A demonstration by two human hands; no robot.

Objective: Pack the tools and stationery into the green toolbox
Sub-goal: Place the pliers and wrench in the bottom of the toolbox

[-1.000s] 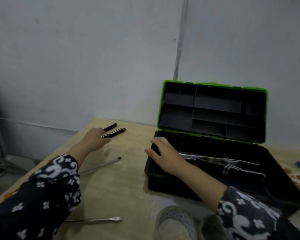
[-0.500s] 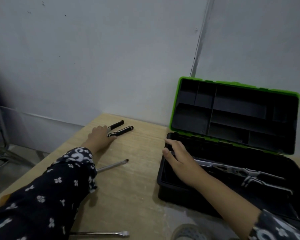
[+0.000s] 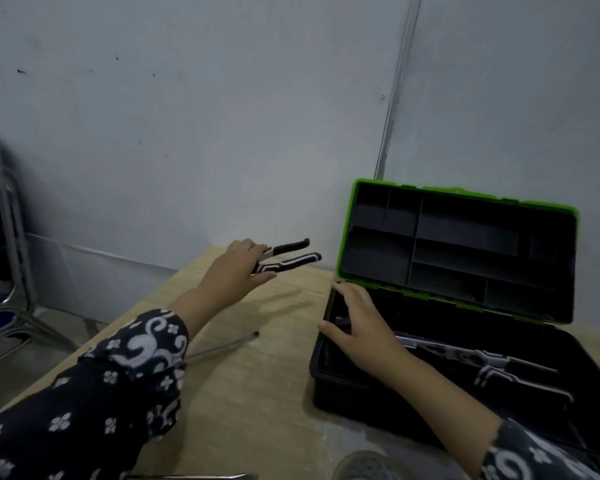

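The green toolbox (image 3: 347, 233) stands open on the wooden table (image 3: 257, 393), its lid leaning against the wall. Pliers with black-and-white handles (image 3: 499, 365) lie in its black base. My left hand (image 3: 236, 271) holds a second pair of pliers (image 3: 288, 259) by the head, lifted above the table's far edge, handles pointing right toward the box. My right hand (image 3: 361, 334) rests on the left rim of the toolbox base, fingers spread and relaxed.
A long screwdriver shaft (image 3: 222, 348) lies on the table beside my left forearm, and another shaft (image 3: 201, 476) shows at the bottom edge. A roll of tape (image 3: 361, 465) sits at the bottom. A metal chair frame (image 3: 11, 237) stands left of the table.
My left hand has picked the pliers up off the table and raised them toward the toolbox. My right hand stays on the box rim. The camera view has shifted left.
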